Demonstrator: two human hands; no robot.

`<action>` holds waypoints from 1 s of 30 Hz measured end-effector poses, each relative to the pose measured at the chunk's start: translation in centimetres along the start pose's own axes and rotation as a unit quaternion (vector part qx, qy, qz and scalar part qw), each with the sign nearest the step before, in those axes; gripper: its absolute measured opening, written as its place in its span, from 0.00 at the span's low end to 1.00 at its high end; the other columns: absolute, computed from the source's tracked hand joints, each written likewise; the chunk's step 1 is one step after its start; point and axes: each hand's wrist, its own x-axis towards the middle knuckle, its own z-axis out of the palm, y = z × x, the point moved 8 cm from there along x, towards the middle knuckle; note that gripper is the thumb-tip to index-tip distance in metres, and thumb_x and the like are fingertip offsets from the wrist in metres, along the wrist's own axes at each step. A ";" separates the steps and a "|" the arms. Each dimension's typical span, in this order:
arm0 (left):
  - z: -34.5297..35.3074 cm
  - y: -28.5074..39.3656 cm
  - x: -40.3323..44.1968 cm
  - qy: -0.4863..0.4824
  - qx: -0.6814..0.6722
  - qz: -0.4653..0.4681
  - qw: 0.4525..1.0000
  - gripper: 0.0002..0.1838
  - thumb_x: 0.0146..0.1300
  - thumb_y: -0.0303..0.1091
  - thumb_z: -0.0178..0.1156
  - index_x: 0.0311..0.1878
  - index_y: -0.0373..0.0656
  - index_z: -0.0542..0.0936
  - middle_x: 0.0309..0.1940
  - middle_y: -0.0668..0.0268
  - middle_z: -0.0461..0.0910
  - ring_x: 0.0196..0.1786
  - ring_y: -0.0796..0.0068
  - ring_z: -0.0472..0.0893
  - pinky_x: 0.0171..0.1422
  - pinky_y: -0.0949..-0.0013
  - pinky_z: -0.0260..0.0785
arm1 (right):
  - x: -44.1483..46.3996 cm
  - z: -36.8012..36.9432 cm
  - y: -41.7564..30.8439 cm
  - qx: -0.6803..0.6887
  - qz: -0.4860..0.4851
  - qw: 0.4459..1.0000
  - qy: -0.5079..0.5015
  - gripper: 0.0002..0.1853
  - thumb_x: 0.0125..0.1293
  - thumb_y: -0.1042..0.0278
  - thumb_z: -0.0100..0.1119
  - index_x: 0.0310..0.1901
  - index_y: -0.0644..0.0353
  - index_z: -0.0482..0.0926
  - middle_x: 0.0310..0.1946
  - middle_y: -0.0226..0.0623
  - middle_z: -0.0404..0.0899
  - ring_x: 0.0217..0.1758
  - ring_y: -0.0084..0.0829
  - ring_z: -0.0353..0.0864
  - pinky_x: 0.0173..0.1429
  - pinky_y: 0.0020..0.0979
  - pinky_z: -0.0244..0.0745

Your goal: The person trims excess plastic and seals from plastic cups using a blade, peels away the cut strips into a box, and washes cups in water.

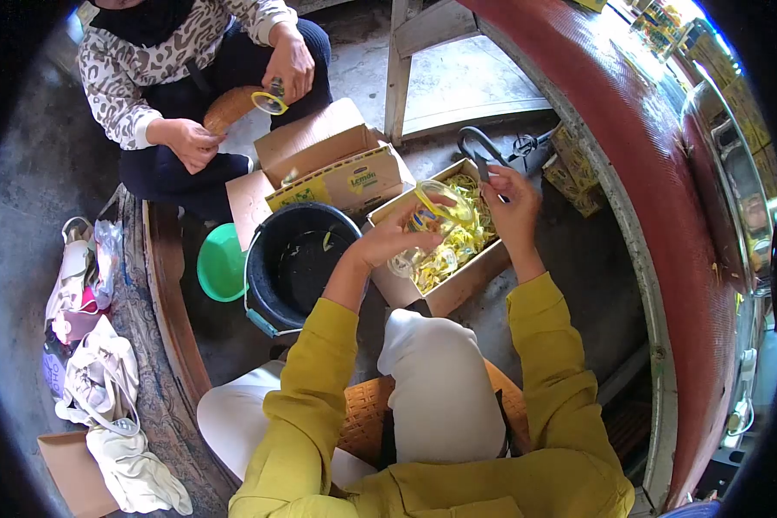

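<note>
My left hand (380,245) is closed around a clear plastic container (425,221) with a yellow rim, tilted over an open cardboard box (464,292). Inside that box lies a tangle of yellow and clear strips (449,261). My right hand (513,204), raised just to the right of the container, pinches a dark curved strip-like tool (482,161). The tool's upper end bends over to the left, and its exact kind cannot be made out. A small gap separates the tool from the yellow rim.
A black bucket (259,250) and a green basin (222,274) stand left of the box. Behind is a printed carton (337,183). Opposite sits another person (181,52) holding a yellow-rimmed container and something brown. A red-covered table (617,112) curves along the right.
</note>
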 end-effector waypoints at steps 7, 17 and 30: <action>-0.2 5.5 -3.5 0.030 0.088 0.086 0.992 0.35 0.44 0.27 0.66 0.58 0.41 0.64 0.52 0.67 0.68 0.54 0.75 0.67 0.62 0.69 0.56 | -1.0 1.3 -3.3 0.052 0.041 0.997 -0.033 0.12 0.49 0.80 0.61 0.38 0.63 0.78 0.31 0.34 0.80 0.34 0.21 0.79 0.37 0.22 0.74; -2.3 15.3 -19.5 0.139 0.197 0.171 0.955 0.36 0.43 0.35 0.63 0.58 0.37 0.62 0.53 0.62 0.67 0.55 0.73 0.67 0.57 0.69 0.60 | -4.0 7.4 -19.6 0.259 -0.033 0.961 -0.091 0.10 0.49 0.81 0.61 0.36 0.66 0.78 0.30 0.33 0.78 0.31 0.19 0.76 0.37 0.20 0.71; -5.7 18.5 -30.6 0.312 0.254 0.242 0.883 0.37 0.36 0.31 0.66 0.55 0.38 0.66 0.50 0.61 0.69 0.54 0.72 0.69 0.59 0.69 0.59 | -8.5 14.2 -32.5 0.153 -0.230 0.947 -0.163 0.07 0.46 0.82 0.61 0.30 0.64 0.80 0.22 0.35 0.77 0.24 0.24 0.78 0.29 0.21 0.71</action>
